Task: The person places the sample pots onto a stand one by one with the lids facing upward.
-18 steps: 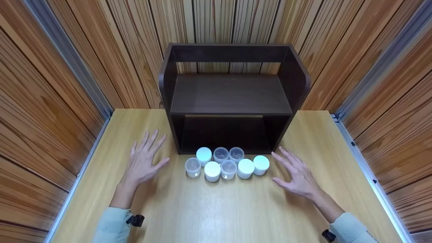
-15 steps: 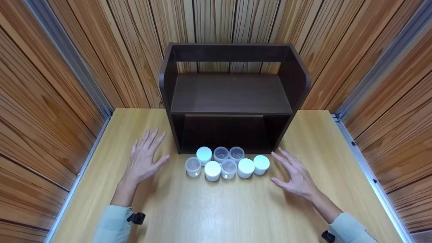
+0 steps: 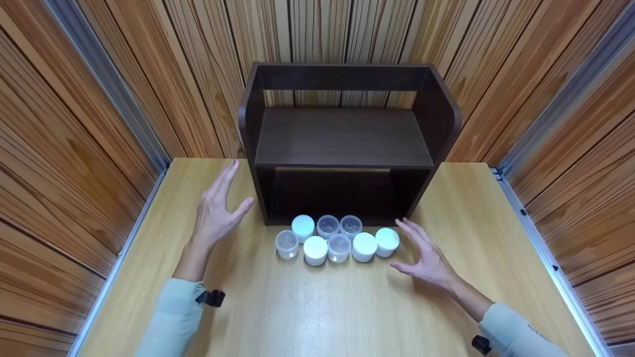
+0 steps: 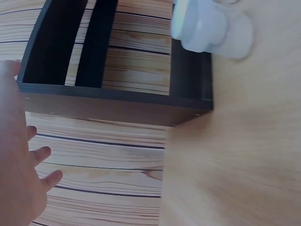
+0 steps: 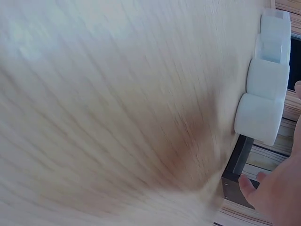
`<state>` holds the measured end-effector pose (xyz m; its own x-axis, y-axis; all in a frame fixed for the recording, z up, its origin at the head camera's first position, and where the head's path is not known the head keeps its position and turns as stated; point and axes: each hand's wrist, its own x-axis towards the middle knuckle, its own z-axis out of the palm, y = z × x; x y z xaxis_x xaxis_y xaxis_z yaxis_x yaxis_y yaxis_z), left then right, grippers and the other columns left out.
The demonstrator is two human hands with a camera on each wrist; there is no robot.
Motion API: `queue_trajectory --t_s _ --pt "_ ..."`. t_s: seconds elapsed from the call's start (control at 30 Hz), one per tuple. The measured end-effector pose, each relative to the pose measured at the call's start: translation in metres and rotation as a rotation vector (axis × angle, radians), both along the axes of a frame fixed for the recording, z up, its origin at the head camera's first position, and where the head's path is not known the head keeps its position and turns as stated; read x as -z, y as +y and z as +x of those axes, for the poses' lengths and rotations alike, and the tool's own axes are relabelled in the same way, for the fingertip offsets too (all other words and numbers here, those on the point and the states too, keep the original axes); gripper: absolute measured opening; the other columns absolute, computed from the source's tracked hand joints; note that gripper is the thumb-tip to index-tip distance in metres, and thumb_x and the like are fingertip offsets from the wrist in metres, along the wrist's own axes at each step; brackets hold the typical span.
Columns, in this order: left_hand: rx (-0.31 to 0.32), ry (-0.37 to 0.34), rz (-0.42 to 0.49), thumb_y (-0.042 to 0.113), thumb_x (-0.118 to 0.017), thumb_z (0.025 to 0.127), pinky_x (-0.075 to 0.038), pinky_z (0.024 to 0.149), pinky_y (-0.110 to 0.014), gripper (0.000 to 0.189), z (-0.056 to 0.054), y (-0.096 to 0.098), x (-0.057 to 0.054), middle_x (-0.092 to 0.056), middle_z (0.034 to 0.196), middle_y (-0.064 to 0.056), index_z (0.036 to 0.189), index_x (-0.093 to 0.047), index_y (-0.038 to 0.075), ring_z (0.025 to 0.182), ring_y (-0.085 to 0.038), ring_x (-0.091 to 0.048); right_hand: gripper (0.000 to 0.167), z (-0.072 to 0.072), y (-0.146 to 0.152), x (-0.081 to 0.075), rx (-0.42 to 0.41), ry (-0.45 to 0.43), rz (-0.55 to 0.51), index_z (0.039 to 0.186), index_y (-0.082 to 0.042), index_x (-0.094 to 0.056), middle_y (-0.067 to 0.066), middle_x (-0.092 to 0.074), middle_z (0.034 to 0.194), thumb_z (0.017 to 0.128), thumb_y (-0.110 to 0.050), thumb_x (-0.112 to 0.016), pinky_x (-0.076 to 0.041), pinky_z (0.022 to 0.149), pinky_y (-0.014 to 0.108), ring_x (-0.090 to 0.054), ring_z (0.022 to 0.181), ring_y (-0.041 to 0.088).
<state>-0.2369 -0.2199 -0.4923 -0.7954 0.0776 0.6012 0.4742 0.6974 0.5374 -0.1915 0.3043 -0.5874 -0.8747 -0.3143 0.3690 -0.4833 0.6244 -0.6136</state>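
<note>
Several small round plastic containers stand in two staggered rows on the table, close before the shelf's lower opening. Some have opaque white tops, like the white-topped jar at front; others are clear cups seen into from above. My left hand is raised beside the shelf's left side, fingers extended and thumb spread, holding nothing. At the right end of the rows, my right hand hovers with thumb and fingers apart, its fingertips near the rightmost white-topped jar. It holds nothing either.
A dark brown two-tier shelf stands at the back of the light wooden table. Wood-patterned panels enclose the back and both sides, with metal rails along the table's side edges. A dark strap device sits on the left wrist.
My left hand has moved forward along the shelf's left side and turned, its fingers drawing together. My right hand has shifted slightly left toward the containers. The containers have stayed in place.
</note>
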Motion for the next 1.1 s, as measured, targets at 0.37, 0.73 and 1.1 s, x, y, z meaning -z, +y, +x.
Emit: queue_trajectory --t_s 0.37,0.73,1.1 --pt "0.033 0.001 0.176 0.021 -0.085 0.097 -0.052 0.125 -0.065 0.093 -0.018 0.009 -0.023 -0.043 0.181 -0.017 0.174 -0.036 0.005 0.164 -0.041 -0.048 0.104 -0.008 -0.008 0.007 0.008 -0.117 -0.043 0.169 -0.013 -0.052 0.023 -0.048 0.175 0.079 -0.018 -0.104 -0.05 0.128 0.053 -0.048 0.161 0.047" --pt "0.076 0.074 0.246 0.015 -0.091 0.093 -0.065 0.105 -0.063 0.099 -0.037 0.016 -0.046 -0.048 0.177 -0.019 0.173 -0.034 0.0 0.159 -0.041 -0.056 0.103 -0.011 -0.013 0.018 0.003 -0.134 -0.126 0.167 -0.009 -0.054 0.019 -0.055 0.169 0.077 -0.011 -0.104 -0.058 0.122 0.045 -0.054 0.153 0.022" --pt "0.14 -0.056 0.346 0.013 -0.092 0.091 -0.07 0.094 -0.048 0.108 -0.052 0.021 -0.07 -0.046 0.179 -0.016 0.178 -0.029 0.013 0.146 -0.043 -0.066 0.1 -0.013 -0.023 0.028 -0.032 -0.153 -0.279 0.163 -0.001 -0.055 0.027 -0.059 0.158 0.075 0.001 -0.102 -0.054 0.112 0.013 -0.061 0.14 0.012"
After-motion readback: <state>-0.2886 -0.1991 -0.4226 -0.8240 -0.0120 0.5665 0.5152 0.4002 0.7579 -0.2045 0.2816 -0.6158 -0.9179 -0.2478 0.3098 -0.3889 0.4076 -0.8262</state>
